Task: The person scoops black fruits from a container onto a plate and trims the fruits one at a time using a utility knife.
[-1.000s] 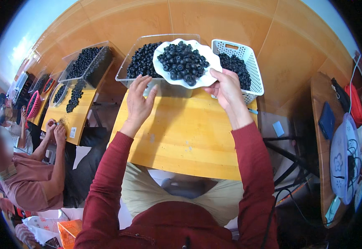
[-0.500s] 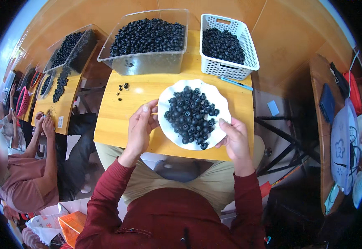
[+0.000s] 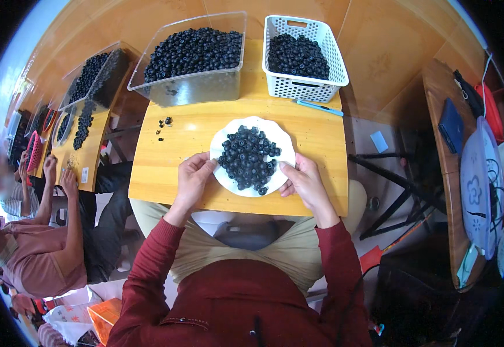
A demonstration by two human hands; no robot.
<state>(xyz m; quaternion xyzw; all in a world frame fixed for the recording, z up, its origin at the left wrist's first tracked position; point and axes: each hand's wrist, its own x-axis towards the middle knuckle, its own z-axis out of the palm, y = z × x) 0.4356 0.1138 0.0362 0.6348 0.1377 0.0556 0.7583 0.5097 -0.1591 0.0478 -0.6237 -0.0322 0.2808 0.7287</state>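
Note:
Both hands grip a white plate (image 3: 282,137) with a wavy rim, close over the table's near half; whether it rests on the wood I cannot tell. A heap of small, round, blue-black pieces (image 3: 246,156), looking like blueberries, covers its middle. My left hand (image 3: 194,179) pinches the left rim, thumb on top and fingers partly hidden beneath. On the right rim, my right hand (image 3: 307,184) holds with its thumb over the edge and fingers curled below. A clear plastic tub (image 3: 197,88) and a white perforated basket (image 3: 308,91), both holding similar pieces, stand at the table's far edge.
A blue pen-like tool (image 3: 319,108) lies before the basket on the yellow table (image 3: 165,168). Several tiny black bits (image 3: 161,122) sit at its left. A co-worker (image 3: 43,248) sits at another table to the left. At right stands a brown table (image 3: 441,139).
The plate has moved slightly left and come to lie flatter between my hands. My left thumb now lies over its rim. The co-worker's hands have moved apart.

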